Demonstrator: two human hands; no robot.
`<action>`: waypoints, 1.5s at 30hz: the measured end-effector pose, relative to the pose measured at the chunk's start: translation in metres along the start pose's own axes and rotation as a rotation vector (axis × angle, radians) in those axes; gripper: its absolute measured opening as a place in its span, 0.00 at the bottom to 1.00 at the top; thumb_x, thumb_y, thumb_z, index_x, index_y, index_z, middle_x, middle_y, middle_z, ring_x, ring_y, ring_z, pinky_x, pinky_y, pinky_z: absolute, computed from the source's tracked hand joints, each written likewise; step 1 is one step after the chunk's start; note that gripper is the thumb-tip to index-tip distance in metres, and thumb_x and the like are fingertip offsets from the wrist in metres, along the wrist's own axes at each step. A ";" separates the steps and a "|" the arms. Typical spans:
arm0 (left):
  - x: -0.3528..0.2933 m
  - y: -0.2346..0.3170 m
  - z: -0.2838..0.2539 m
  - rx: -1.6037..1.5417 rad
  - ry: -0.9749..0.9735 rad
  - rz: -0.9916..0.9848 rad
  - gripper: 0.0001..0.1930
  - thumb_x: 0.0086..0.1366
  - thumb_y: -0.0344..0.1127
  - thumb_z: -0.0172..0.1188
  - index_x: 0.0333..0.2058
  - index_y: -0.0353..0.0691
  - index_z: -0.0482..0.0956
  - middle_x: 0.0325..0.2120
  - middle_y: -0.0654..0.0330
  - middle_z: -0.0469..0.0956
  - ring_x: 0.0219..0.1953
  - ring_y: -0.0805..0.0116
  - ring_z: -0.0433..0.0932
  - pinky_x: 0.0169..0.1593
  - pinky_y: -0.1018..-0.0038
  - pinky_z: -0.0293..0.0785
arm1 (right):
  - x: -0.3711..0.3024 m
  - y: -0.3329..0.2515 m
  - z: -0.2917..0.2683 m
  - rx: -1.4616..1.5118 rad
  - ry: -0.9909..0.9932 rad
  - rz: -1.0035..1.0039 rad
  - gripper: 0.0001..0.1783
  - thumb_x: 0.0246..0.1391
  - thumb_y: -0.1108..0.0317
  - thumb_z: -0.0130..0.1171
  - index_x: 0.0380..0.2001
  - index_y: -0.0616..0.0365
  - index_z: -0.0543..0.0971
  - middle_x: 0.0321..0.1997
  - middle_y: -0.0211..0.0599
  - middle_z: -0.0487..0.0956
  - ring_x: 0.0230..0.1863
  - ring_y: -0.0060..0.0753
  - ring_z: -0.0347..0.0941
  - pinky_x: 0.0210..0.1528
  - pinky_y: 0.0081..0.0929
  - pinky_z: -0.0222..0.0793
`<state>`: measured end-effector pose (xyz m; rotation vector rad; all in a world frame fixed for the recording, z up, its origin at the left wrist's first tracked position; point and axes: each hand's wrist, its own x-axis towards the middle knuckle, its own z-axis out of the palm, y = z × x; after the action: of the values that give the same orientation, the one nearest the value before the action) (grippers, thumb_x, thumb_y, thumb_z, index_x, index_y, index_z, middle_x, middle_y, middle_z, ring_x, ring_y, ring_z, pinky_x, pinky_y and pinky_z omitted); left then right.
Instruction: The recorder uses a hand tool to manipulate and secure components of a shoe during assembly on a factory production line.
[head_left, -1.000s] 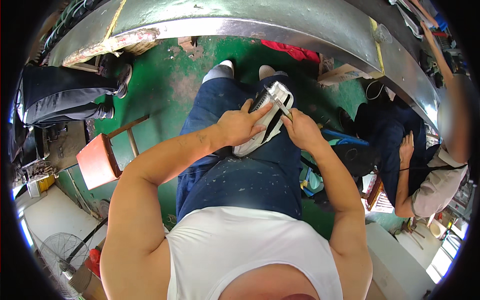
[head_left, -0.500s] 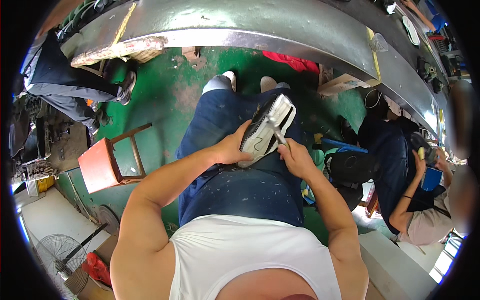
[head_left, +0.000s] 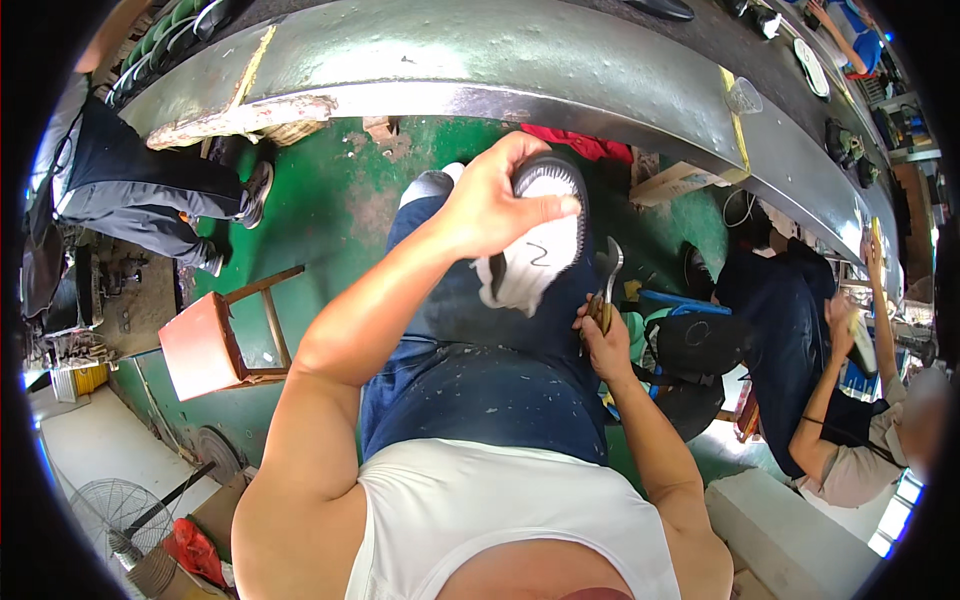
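Observation:
A shoe upper (head_left: 545, 245) with a white underside and a black stitched rim is raised over my lap, its toe end pointing away from me. My left hand (head_left: 490, 205) grips it near the toe, thumb across the white underside and fingers around the far side. A dark curved mark shows on the underside. To the right of the shoe and apart from it, my right hand (head_left: 606, 345) is closed round a hand tool (head_left: 612, 262) with a curved metal head and a yellowish-brown handle. The tool's head points away from me; its exact kind is unclear.
A long metal-edged bench (head_left: 430, 65) runs across the far side. On the left stands a reddish stool (head_left: 205, 345), with a fan (head_left: 120, 520) nearer. A co-worker (head_left: 840, 430) sits at right beside a black seat (head_left: 700, 340); another person's legs (head_left: 150, 185) show at far left.
My left hand has shifted from the shoe's near left side to its toe, and the shoe is turned and lifted away from me. The tool has come off the shoe to the right.

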<state>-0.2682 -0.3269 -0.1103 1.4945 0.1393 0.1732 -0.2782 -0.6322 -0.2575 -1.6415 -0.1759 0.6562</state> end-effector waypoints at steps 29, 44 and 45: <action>-0.031 -0.170 0.005 -0.619 0.074 -0.689 0.25 0.75 0.52 0.47 0.57 0.39 0.73 0.51 0.57 0.78 0.53 0.66 0.76 0.60 0.65 0.71 | 0.077 -0.112 0.017 -0.921 -0.593 0.055 0.17 0.63 0.59 0.56 0.37 0.66 0.75 0.34 0.57 0.80 0.39 0.61 0.78 0.44 0.48 0.71; -0.021 -0.156 0.008 -0.527 0.005 -0.691 0.32 0.67 0.45 0.65 0.65 0.40 0.65 0.53 0.59 0.78 0.54 0.67 0.77 0.58 0.66 0.74 | 0.048 -0.052 0.032 0.021 -0.416 0.515 0.14 0.68 0.64 0.52 0.45 0.65 0.75 0.31 0.35 0.77 0.21 0.21 0.69 0.19 0.19 0.63; -0.018 -0.155 0.008 -0.565 -0.001 -0.701 0.32 0.66 0.43 0.66 0.65 0.39 0.66 0.52 0.58 0.78 0.53 0.66 0.78 0.57 0.66 0.75 | 0.047 -0.051 0.031 0.146 -0.417 0.569 0.14 0.68 0.63 0.52 0.44 0.65 0.75 0.30 0.35 0.77 0.23 0.21 0.69 0.18 0.17 0.61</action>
<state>-0.2801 -0.3490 -0.2646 0.8173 0.5540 -0.3324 -0.2424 -0.5739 -0.2246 -1.3966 0.0465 1.4118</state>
